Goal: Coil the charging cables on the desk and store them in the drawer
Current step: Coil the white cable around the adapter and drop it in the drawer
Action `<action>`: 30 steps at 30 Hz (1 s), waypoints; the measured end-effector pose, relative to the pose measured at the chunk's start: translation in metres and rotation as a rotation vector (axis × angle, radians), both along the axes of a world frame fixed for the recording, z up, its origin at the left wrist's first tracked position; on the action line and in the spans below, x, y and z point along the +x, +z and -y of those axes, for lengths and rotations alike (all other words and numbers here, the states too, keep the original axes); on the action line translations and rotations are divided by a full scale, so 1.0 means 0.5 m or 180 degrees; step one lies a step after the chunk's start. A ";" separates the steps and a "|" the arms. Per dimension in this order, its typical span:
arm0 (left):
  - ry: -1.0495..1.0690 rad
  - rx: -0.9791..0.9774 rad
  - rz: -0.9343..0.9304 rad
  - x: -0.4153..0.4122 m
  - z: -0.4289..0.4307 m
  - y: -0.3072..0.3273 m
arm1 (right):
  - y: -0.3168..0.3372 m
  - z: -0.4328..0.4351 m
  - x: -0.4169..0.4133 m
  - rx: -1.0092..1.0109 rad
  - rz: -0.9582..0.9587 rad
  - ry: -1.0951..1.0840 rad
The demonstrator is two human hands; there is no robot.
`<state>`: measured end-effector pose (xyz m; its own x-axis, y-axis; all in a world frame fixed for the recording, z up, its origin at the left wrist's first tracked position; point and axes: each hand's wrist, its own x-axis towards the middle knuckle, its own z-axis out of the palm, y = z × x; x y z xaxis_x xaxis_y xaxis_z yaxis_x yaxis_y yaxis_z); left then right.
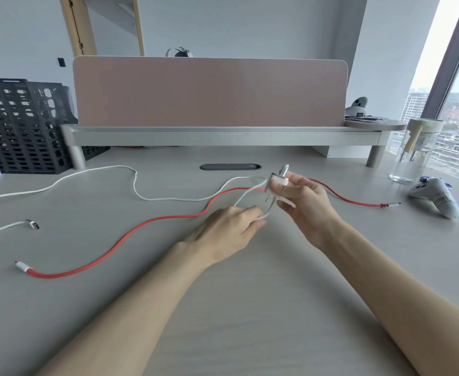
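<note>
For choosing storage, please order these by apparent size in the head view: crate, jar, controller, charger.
1. crate
2. jar and controller: about alike, so not ranked
3. charger, smallest

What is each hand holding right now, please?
Left hand: pinching the white cable.
Right hand: gripping the white charger adapter.

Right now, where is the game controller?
In the head view, the game controller lies at the far right of the desk, just in front of the clear lidded cup, a little past the red cable.
</note>
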<state>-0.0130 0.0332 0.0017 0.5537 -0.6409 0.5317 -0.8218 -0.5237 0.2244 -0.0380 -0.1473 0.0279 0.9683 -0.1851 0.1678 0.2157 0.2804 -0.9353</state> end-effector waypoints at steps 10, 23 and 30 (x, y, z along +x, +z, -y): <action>0.0269 -0.0944 0.0192 0.029 -0.033 0.027 | -0.009 0.001 -0.007 -0.1947 -0.0009 0.0190; 0.0104 -0.2043 -0.0729 0.007 -0.029 0.057 | -0.007 -0.015 0.001 -0.1555 -0.0017 0.0832; -0.0003 -0.1524 -0.0709 -0.007 -0.031 0.052 | -0.004 -0.004 0.019 -0.0217 -0.0196 0.0044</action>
